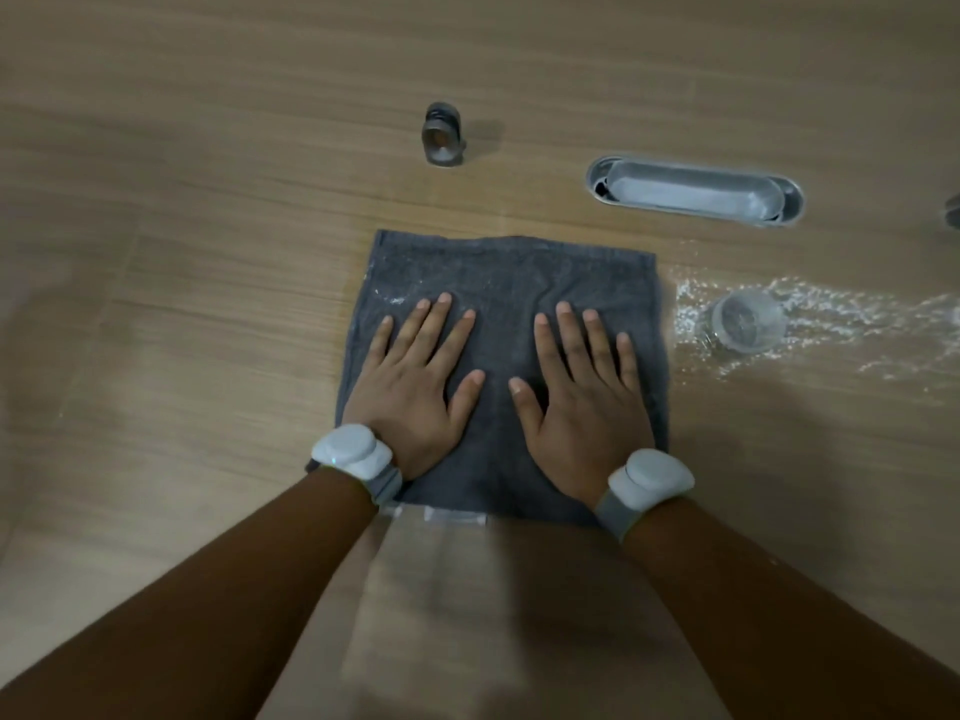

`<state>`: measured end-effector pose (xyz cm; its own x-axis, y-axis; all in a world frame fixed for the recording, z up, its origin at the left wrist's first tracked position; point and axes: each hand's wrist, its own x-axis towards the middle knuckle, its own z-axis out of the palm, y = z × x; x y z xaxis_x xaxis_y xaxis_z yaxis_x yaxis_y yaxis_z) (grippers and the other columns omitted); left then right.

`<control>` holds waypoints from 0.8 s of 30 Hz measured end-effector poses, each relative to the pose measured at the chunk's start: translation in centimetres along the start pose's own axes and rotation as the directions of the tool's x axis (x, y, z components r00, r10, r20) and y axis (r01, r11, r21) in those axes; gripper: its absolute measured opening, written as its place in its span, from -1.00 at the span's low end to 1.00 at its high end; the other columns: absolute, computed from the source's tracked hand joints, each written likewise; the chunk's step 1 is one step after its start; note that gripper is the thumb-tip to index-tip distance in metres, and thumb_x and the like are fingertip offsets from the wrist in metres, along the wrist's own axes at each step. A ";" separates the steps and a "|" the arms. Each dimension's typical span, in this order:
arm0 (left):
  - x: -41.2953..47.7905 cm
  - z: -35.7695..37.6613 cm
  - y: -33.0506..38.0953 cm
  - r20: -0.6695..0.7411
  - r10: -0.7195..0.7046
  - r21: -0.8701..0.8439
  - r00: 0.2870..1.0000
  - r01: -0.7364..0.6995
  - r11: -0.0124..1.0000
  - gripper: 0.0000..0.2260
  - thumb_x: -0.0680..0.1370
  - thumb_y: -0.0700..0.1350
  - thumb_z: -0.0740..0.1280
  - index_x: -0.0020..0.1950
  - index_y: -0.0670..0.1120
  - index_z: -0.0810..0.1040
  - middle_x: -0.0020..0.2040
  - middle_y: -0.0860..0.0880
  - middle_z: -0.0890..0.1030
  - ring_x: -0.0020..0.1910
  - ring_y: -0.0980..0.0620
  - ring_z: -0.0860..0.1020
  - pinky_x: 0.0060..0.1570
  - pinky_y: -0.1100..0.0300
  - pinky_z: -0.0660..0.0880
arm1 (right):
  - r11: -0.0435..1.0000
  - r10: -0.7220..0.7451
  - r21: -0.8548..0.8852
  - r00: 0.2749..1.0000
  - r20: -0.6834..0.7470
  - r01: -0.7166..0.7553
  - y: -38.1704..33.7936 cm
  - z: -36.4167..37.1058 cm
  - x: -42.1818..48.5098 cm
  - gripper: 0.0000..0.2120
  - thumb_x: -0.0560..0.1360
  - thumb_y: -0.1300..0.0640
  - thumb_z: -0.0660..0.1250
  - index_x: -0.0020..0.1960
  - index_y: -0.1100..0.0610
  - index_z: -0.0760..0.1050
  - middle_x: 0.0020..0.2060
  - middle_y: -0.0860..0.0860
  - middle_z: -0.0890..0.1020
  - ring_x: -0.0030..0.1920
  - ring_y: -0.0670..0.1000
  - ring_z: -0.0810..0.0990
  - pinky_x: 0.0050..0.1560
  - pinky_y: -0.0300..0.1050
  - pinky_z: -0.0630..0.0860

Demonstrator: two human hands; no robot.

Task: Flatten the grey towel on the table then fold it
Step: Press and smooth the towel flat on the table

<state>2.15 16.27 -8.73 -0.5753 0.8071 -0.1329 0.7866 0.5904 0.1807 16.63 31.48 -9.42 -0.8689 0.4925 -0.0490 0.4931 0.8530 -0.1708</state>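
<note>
Grey towel (504, 283) is soft, limp; your left hand (415, 387) and right hand (582, 402) press flat, fingers straight. Pinch far corners.

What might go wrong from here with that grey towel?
1. Just right of the grey towel, white grains are scattered on the table; a fold swung that way may pick them up. Some specks already sit on its far left part.
2. The clear cup lies close to that edge and might get knocked.
3. The creases beyond the right hand could be folded in.
</note>
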 end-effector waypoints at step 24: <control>-1.2 -1.6 -4.3 0.028 0.092 -0.055 0.995 -0.090 0.994 -0.42 0.67 0.21 -0.06 0.65 0.02 0.04 0.66 -0.04 0.02 0.63 -0.03 -0.04 0.58 -0.09 -0.12 | 0.983 0.175 -0.052 0.985 0.008 -0.174 -6.1 0.9 -2.0 -0.33 0.67 -0.23 -0.07 0.64 0.14 0.09 0.61 0.18 0.18 0.61 0.23 0.11 0.57 0.31 0.06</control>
<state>-0.88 12.75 -7.80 -0.4941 0.8575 -0.1432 0.8216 0.5144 0.2455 15.30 25.12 -9.18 -0.7695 0.6328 -0.0864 0.6386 0.7618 -0.1087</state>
